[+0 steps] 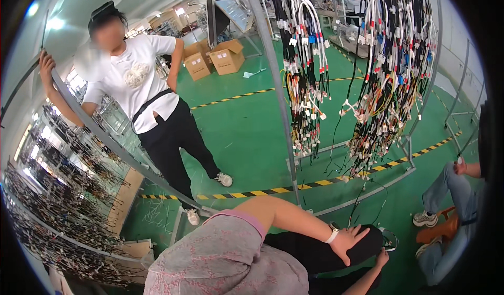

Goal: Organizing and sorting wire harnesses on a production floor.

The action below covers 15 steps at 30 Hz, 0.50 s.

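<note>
Left fingers (355, 236) spread wide on black-clad knee (374, 239); right fingers (385, 252) pinch a cable (397, 239); cardboard box (228, 60) bears illegible print.

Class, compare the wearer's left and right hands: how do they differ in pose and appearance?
The left hand lies spread over the black trouser leg; the right hand is curled and appears to pinch a thin cable.
The left wrist wears a pale band; none shows on the right.
Both hands are bare and near the knee.
</note>
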Each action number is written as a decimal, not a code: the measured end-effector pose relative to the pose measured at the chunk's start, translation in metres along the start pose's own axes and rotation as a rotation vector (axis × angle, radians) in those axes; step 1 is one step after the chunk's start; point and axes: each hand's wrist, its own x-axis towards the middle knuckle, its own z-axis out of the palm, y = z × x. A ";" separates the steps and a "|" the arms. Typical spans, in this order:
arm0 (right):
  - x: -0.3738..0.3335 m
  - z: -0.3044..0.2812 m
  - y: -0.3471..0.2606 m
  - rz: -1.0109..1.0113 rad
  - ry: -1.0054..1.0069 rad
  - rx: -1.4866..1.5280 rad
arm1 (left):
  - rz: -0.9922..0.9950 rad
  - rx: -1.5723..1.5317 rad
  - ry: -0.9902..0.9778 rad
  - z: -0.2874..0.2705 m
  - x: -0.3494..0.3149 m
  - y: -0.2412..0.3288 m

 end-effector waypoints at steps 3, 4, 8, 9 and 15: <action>-0.034 0.054 -0.043 0.127 -0.614 0.716 | -0.006 -0.018 0.028 0.007 -0.001 -0.010; -0.035 0.027 -0.040 0.114 -0.573 0.703 | 0.044 -0.012 0.038 0.011 0.007 0.000; -0.049 0.042 -0.049 0.005 -0.465 0.589 | 0.072 0.049 0.069 0.018 0.017 0.006; -0.051 0.031 -0.043 -0.024 -0.435 0.560 | 0.069 0.041 0.035 0.018 0.018 0.008; -0.061 0.037 -0.032 -0.169 -0.322 0.406 | 0.053 0.042 0.041 0.011 0.012 0.005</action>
